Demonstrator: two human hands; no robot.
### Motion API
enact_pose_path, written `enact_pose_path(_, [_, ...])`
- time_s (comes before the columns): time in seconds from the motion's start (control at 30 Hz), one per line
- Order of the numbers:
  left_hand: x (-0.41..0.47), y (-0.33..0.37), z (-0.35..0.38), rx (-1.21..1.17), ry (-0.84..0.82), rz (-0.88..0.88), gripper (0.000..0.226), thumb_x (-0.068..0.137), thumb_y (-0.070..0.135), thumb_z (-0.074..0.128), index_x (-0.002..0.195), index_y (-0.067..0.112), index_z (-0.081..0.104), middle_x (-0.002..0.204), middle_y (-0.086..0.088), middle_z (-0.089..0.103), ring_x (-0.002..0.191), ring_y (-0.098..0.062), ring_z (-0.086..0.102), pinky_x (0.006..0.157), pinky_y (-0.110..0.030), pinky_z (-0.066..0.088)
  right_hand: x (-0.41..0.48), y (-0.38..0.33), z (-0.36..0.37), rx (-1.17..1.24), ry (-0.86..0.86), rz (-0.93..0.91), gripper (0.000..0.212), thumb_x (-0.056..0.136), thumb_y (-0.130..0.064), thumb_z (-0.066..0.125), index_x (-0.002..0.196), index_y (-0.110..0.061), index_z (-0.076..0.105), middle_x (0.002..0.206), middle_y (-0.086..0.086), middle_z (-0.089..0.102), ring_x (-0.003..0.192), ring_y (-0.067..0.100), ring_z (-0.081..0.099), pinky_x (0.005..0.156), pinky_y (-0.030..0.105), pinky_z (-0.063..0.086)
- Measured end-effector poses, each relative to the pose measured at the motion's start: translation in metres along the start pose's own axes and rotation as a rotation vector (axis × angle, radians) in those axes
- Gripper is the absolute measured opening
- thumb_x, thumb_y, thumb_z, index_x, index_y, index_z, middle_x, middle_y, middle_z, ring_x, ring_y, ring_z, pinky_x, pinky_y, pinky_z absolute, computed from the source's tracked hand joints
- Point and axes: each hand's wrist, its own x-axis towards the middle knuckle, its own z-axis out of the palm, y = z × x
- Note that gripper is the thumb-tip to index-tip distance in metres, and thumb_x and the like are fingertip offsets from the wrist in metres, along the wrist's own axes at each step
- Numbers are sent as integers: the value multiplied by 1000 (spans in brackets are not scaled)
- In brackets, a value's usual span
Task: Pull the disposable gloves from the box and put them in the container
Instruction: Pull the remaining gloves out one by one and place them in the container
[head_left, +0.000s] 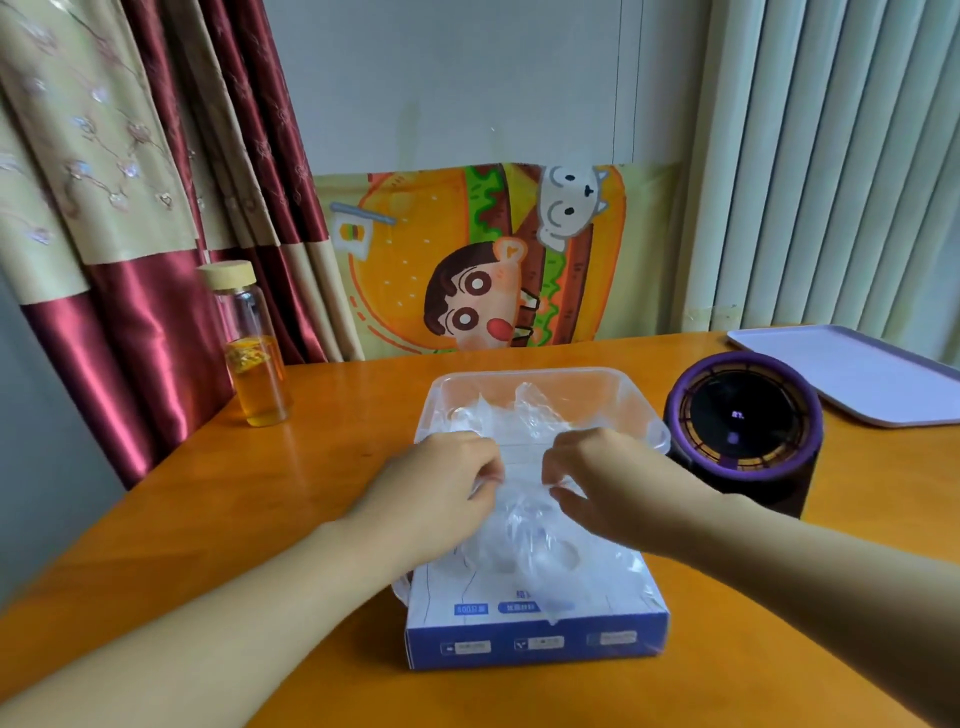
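A blue and white glove box (535, 631) lies flat on the orange table near me. A clear plastic glove (524, 525) stretches up from its top. My left hand (441, 488) pinches the glove's left edge. My right hand (602, 483) pinches its right edge. Both hands hover above the box's far end. Just behind them stands a clear plastic container (644, 400) with crumpled clear gloves (514, 410) inside.
A purple and black cylinder (748, 431) stands right of the container. A pale tray (857, 374) lies at the far right. A glass bottle (252, 343) with orange liquid stands at the left, near the table edge and curtain.
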Motion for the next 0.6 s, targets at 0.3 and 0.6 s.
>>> enact_pose_path(0.3, [39, -16, -51, -292, 372, -67, 14, 95, 17, 51, 87, 24, 60, 82, 11, 64, 76, 2, 56, 63, -8, 41, 39, 9, -44, 494, 439, 134, 6, 92, -25, 58, 95, -20, 61, 91, -12, 58, 87, 6, 54, 66, 2, 37])
enact_pose_path(0.6, [78, -26, -62, -499, 264, -95, 13, 99, 18, 50, 92, 20, 60, 77, 6, 61, 53, 1, 54, 60, -18, 52, 54, 22, -49, 692, 665, 64, 38, 83, -20, 70, 102, -23, 37, 94, -4, 65, 86, 10, 65, 79, 19, 51])
